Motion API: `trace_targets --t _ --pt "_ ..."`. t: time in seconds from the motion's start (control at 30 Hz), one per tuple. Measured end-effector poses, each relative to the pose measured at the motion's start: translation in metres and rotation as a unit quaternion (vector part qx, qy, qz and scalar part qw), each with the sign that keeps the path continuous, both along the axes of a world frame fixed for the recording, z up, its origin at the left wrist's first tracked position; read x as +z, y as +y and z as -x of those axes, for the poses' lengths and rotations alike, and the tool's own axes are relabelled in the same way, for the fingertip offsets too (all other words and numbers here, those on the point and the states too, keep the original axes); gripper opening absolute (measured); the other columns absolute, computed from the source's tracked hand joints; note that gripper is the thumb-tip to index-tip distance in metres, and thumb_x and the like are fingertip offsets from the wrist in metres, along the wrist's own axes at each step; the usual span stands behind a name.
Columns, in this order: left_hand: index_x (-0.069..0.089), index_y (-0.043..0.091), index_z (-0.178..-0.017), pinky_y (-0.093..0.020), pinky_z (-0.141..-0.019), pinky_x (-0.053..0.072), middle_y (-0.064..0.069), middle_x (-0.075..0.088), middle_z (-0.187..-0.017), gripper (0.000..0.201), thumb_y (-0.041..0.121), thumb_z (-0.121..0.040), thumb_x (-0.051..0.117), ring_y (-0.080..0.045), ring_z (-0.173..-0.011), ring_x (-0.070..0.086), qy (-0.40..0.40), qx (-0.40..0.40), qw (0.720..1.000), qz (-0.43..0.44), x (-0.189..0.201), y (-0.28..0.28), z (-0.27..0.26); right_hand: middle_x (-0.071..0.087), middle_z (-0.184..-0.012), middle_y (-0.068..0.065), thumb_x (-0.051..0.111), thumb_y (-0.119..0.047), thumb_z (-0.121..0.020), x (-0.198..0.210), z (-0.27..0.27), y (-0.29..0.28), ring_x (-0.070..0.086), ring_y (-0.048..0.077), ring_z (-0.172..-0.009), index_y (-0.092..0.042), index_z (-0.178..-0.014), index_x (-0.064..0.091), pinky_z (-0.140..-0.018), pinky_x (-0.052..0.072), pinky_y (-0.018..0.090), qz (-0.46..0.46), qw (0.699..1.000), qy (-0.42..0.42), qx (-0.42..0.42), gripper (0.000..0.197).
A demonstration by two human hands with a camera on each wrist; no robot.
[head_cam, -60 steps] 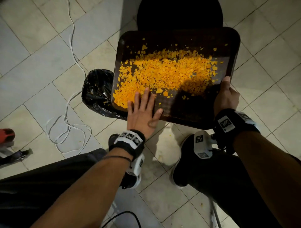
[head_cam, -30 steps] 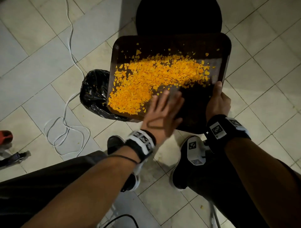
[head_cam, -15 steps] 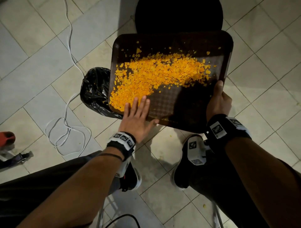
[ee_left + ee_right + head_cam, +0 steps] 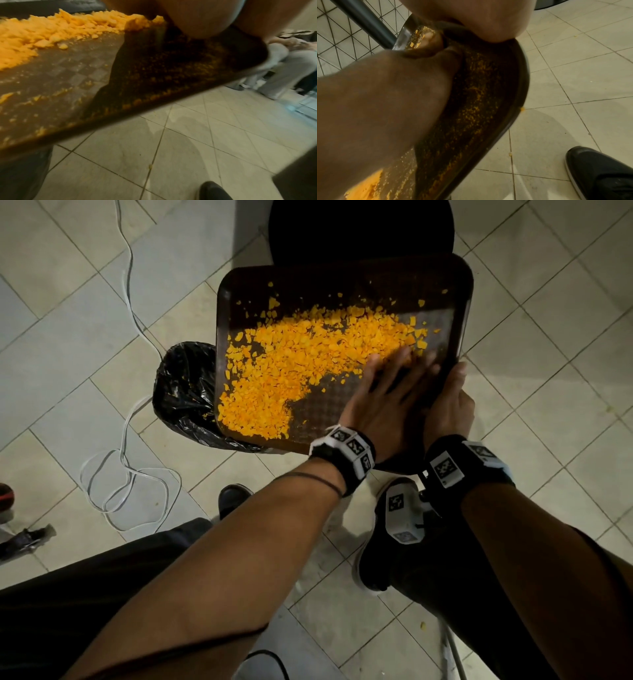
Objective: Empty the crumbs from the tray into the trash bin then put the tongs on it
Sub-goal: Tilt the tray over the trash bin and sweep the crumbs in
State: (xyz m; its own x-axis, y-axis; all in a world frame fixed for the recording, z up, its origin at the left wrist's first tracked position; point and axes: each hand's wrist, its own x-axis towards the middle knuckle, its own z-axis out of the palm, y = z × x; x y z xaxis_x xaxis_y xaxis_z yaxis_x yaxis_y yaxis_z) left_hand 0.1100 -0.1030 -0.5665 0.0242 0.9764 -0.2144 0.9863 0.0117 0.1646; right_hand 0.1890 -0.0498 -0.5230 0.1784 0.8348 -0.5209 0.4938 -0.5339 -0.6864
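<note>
Hands: right hand (image 4: 448,402) grips one tray (image 4: 342,278); left hand (image 4: 383,398) flat, fingers straight, on crumbs (image 4: 308,361).

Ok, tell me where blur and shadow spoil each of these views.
Head view: sharp overall, though the left hand has smeared fingertips and the top of the tray sits in dark shadow. Left wrist view: soft throughout, with the crumbs blurred and a hand shadow across the tray. Right wrist view: the near forearm is a dark blur.

Dim overhead light, hard dark shadows, wide-angle bending at edges, both wrist views motion-blurred.
</note>
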Motion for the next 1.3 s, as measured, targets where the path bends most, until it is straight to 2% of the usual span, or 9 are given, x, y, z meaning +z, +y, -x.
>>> trace_targets --t 0.23,0.33,0.43,0.6,0.73,0.8,0.97,1.13,1.3 --pt "-0.008 0.021 -0.158 -0.057 -0.12 -0.004 0.0 -0.01 -0.167 0.074 0.064 -0.1 0.008 -0.03 -0.152 -0.013 -0.005 0.124 0.992 0.027 -0.023 -0.018 0.047 0.059 -0.097 0.006 0.022 -0.057 -0.1 -0.002 0.0 -0.001 0.054 0.021 -0.086 -0.01 -0.115 0.065 -0.055 0.035 0.018 -0.002 1.0 -0.004 -0.005 0.065" --pt "-0.016 0.023 -0.156 -0.057 -0.12 -0.006 0.002 -0.019 -0.165 0.073 0.065 -0.099 0.003 -0.029 -0.15 -0.019 -0.001 0.161 0.985 0.063 -0.035 -0.048 0.069 0.054 -0.098 0.004 0.021 -0.057 -0.1 -0.002 -0.002 -0.002 0.051 0.02 -0.088 -0.011 -0.122 0.062 -0.06 0.035 0.017 0.01 1.0 0.002 -0.013 0.065" --pt "-0.02 0.023 -0.154 -0.057 -0.12 -0.007 0.003 -0.022 -0.164 0.072 0.065 -0.098 -0.001 -0.03 -0.15 -0.021 0.014 0.174 0.981 0.088 -0.044 -0.076 0.088 0.054 -0.098 0.003 0.02 -0.056 -0.101 0.0 -0.001 -0.005 0.05 0.019 -0.087 -0.011 -0.121 0.062 -0.052 0.032 0.015 0.016 1.0 -0.001 -0.011 0.065" --pt "-0.013 0.021 -0.156 -0.056 -0.121 -0.004 -0.001 -0.019 -0.165 0.065 0.053 -0.103 0.006 -0.03 -0.151 -0.019 -0.023 0.198 0.977 0.079 -0.039 -0.093 0.085 0.056 -0.098 0.003 0.019 -0.056 -0.101 0.003 0.001 -0.006 0.053 0.02 -0.089 -0.011 -0.12 0.063 -0.054 0.034 0.016 0.017 1.0 0.006 -0.008 0.065" --pt "0.007 0.019 -0.158 -0.056 -0.122 0.005 -0.003 0.0 -0.167 0.068 0.031 -0.098 0.036 -0.034 -0.153 -0.001 -0.079 0.027 0.996 0.015 -0.017 -0.066 0.028 0.063 -0.113 0.012 0.019 -0.057 -0.1 0.004 0.003 -0.007 0.054 0.021 -0.094 -0.01 -0.121 0.062 -0.076 0.041 0.023 0.002 1.0 -0.007 0.004 0.068" --pt "0.013 0.019 -0.158 -0.057 -0.121 0.007 -0.005 0.005 -0.167 0.075 0.036 -0.092 0.043 -0.036 -0.152 0.003 -0.06 -0.03 0.998 0.011 -0.013 -0.049 0.004 0.066 -0.116 0.012 0.019 -0.059 -0.099 0.004 0.004 -0.009 0.059 0.024 -0.1 -0.012 -0.118 0.065 -0.083 0.043 0.027 -0.004 1.0 -0.008 0.001 0.068" --pt "0.004 0.02 -0.158 -0.06 -0.12 -0.002 -0.002 0.002 -0.167 0.071 0.055 -0.101 0.027 -0.036 -0.152 -0.001 -0.056 0.023 0.998 0.011 -0.016 -0.033 0.003 0.062 -0.096 0.005 0.02 -0.057 -0.1 0.008 0.005 -0.005 0.056 0.019 -0.089 -0.012 -0.113 0.067 -0.079 0.042 0.026 -0.008 1.0 -0.006 0.0 0.066" --pt "-0.029 0.022 -0.149 -0.054 -0.121 -0.009 -0.001 -0.029 -0.161 0.075 0.068 -0.095 -0.005 -0.029 -0.149 -0.023 0.004 0.145 0.985 0.093 -0.04 -0.076 0.053 0.055 -0.098 0.003 0.019 -0.057 -0.1 0.009 0.006 -0.003 0.053 0.022 -0.09 -0.01 -0.116 0.063 -0.077 0.04 0.029 0.015 1.0 -0.002 0.001 0.067" --pt "-0.026 0.019 -0.151 -0.048 -0.12 -0.016 -0.003 -0.031 -0.16 0.076 0.066 -0.094 -0.009 -0.027 -0.149 -0.026 -0.003 0.179 0.976 0.127 -0.043 -0.107 0.082 0.058 -0.099 0.004 0.017 -0.059 -0.099 0.008 0.006 -0.006 0.055 0.024 -0.091 -0.012 -0.115 0.063 -0.078 0.042 0.03 0.023 1.0 0.002 0.005 0.068"
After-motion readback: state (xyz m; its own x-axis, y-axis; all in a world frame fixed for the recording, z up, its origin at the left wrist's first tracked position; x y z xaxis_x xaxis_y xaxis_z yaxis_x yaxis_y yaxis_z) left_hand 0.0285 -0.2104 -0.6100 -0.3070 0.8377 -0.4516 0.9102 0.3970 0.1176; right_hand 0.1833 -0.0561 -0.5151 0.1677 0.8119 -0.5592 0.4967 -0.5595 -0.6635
